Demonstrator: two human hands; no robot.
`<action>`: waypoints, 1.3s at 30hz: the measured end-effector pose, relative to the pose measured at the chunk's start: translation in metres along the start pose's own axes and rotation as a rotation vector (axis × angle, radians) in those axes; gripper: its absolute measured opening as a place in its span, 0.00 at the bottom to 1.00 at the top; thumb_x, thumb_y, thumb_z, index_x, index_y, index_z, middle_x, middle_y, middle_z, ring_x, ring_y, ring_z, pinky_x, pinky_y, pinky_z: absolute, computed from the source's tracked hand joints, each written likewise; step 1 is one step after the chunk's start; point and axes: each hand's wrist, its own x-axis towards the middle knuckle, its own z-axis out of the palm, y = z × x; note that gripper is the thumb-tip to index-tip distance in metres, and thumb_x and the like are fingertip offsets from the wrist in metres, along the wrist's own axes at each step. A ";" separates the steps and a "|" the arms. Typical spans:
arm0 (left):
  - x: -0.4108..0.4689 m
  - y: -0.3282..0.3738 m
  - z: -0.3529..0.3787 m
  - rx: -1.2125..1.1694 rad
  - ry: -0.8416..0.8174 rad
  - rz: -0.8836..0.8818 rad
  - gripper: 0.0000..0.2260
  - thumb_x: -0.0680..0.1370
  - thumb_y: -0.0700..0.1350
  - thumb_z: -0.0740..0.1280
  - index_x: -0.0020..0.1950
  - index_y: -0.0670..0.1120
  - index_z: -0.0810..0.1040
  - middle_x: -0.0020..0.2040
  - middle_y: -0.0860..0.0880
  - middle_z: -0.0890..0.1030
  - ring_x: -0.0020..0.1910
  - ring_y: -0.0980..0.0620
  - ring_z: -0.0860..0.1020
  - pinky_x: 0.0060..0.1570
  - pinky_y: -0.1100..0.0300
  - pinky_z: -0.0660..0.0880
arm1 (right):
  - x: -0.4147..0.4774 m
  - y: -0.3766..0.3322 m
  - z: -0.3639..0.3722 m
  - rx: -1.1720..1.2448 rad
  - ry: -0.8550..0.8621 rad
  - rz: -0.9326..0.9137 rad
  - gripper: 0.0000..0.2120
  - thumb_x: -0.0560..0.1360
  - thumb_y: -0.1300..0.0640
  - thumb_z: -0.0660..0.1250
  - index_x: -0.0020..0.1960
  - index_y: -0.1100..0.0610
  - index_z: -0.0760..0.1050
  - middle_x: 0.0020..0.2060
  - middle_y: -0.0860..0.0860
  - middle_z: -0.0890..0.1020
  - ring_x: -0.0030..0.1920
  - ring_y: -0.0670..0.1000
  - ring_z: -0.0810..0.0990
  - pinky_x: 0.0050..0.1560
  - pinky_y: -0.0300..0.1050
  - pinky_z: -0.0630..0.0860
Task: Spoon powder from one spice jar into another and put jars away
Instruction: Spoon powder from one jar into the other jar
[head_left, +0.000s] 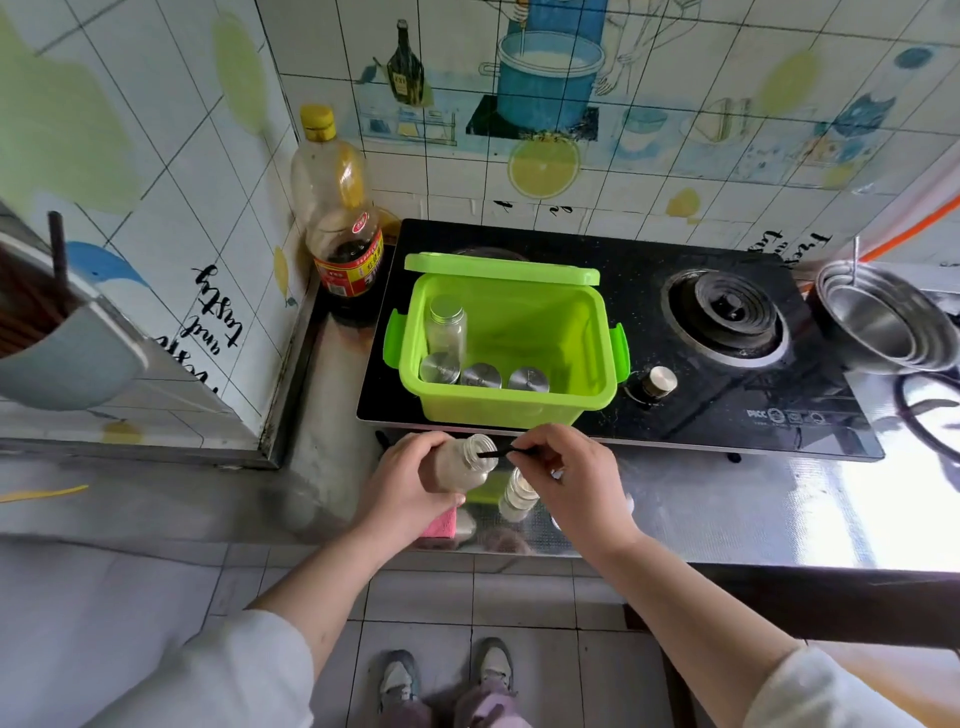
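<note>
My left hand (410, 483) grips an uncapped clear spice jar (464, 464) holding pale brownish powder, tilted with its mouth toward the right. My right hand (566, 473) pinches a thin black spoon (493, 454) whose tip reaches into that jar's mouth. A second open jar (517, 496) with light powder stands on the counter just below and between my hands. Behind them an open green plastic box (587, 338) sits on the stove, with several silver-lidded jars (480, 375) inside along its left and front.
A black gas stove (727, 322) lies under and to the right of the box. A soy sauce bottle (345, 260) and an oil bottle (324, 166) stand in the back-left corner. Steel bowls (878, 322) sit at the right. A pink sponge (441, 522) lies under my left hand.
</note>
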 end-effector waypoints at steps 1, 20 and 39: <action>0.001 -0.001 0.001 -0.004 -0.003 -0.003 0.27 0.63 0.41 0.79 0.60 0.51 0.77 0.56 0.56 0.77 0.57 0.54 0.75 0.59 0.54 0.72 | 0.001 0.001 0.002 0.011 0.006 0.034 0.05 0.70 0.62 0.75 0.45 0.57 0.81 0.35 0.42 0.80 0.38 0.42 0.78 0.38 0.26 0.70; 0.002 -0.010 0.009 -0.100 -0.037 -0.066 0.28 0.63 0.38 0.78 0.57 0.59 0.76 0.55 0.60 0.79 0.57 0.56 0.77 0.60 0.53 0.74 | 0.008 -0.006 0.000 0.768 -0.061 0.665 0.05 0.77 0.68 0.65 0.46 0.61 0.78 0.34 0.54 0.84 0.31 0.48 0.82 0.33 0.37 0.77; 0.005 -0.010 0.007 -0.090 -0.061 -0.111 0.28 0.64 0.36 0.78 0.61 0.54 0.77 0.56 0.54 0.79 0.56 0.53 0.75 0.57 0.58 0.72 | 0.007 0.005 -0.009 0.842 0.027 0.705 0.05 0.78 0.67 0.63 0.49 0.62 0.77 0.35 0.56 0.83 0.33 0.49 0.82 0.35 0.38 0.78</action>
